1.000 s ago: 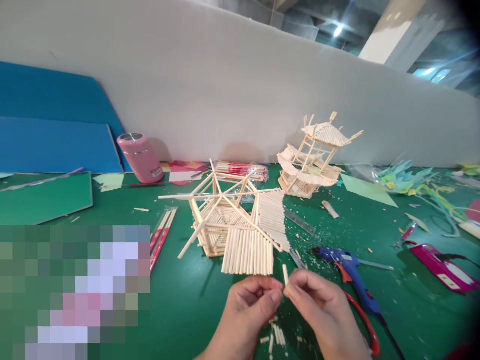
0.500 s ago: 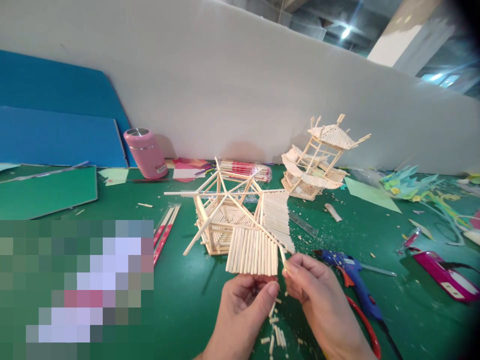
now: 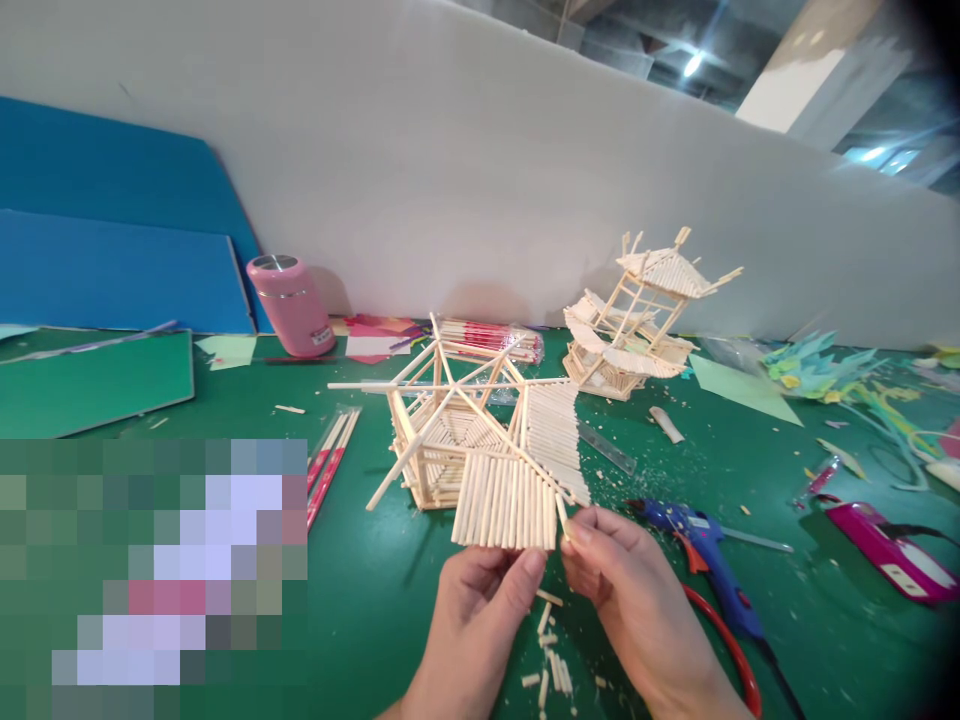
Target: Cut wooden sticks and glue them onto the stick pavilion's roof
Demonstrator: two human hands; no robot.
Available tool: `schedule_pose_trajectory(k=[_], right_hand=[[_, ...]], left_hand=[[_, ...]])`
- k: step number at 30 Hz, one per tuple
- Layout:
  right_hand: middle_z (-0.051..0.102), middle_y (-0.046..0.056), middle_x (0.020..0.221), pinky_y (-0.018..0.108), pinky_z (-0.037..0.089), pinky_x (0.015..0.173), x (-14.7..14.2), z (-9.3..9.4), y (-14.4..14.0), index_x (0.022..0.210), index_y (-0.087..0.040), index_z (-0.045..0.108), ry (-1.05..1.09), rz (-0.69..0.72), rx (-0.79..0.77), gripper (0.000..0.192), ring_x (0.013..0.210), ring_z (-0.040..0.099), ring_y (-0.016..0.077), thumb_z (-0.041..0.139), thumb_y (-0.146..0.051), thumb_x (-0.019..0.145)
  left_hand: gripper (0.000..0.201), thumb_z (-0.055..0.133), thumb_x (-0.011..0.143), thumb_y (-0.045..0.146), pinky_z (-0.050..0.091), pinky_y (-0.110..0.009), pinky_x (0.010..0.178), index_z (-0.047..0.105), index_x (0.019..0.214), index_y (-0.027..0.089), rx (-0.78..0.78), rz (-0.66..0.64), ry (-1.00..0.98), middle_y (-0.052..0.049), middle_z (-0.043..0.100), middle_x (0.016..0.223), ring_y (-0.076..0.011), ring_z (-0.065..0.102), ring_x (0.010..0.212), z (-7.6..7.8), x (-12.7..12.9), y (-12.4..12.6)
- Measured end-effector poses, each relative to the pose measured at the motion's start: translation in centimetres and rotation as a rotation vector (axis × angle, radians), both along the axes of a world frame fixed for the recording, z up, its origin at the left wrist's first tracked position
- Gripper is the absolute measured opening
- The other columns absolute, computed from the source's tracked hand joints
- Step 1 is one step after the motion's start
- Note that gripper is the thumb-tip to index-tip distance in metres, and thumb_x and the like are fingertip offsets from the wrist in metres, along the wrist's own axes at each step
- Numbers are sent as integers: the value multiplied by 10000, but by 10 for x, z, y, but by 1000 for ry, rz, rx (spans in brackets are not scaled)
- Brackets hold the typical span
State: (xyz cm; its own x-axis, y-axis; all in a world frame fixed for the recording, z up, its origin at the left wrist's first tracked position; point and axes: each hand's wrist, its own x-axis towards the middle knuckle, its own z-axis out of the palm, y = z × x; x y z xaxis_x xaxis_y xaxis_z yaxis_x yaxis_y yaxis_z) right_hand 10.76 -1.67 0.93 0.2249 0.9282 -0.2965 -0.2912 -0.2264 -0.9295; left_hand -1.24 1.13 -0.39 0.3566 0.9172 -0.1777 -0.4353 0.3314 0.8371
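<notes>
A pavilion model (image 3: pixel 420 440) built of pale wooden sticks stands before me. Two of its roof sides are covered with sticks laid side by side, and bare rafters show elsewhere. My left hand (image 3: pixel 480 620) is closed at the lower edge of the front roof panel (image 3: pixel 504 505), thumb against the edge, its other fingertips partly hidden beneath. Between the thumb and fingers of my right hand (image 3: pixel 626 590) is a short wooden stick (image 3: pixel 562 518), upper end at the panel's right corner beside the corner rafter. Cut stick pieces (image 3: pixel 556 670) lie below on the green table.
A blue glue gun (image 3: pixel 705 550) with its cord lies at right, near a magenta device (image 3: pixel 889 550). Behind stand a taller stick pagoda (image 3: pixel 652 310) and a pink flask (image 3: pixel 292 305). Wrapped sticks (image 3: pixel 334 465) and a clear ruler (image 3: pixel 606 447) flank the model.
My left thumb has shifted slightly left and up onto the panel's edge. My right hand has moved the short stick slightly left, closer to the panel's side.
</notes>
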Motion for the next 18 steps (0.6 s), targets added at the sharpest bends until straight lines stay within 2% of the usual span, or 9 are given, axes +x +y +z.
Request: schedule_pose_trajectory(k=[10,18], right_hand=[[393,-70,501,232,217,478,-2,4,0,586,-178,523,-12,17,24,268,503,268,88,623,-364,751],[428,-66,505,218,243,477,-1,2,1,589,-170,536,-12,17,46,285,505,294,79,646,-387,737]], left_hand=[[306,730,630,367,333,-176,470,611,453,147,-54,33,41,39,496,463,-77,391,487,-1,0,-1],[307,709,658,339,317,-179,463,602,445,146,-44,27,70,41,489,452,-79,375,479,3,-1,-1]])
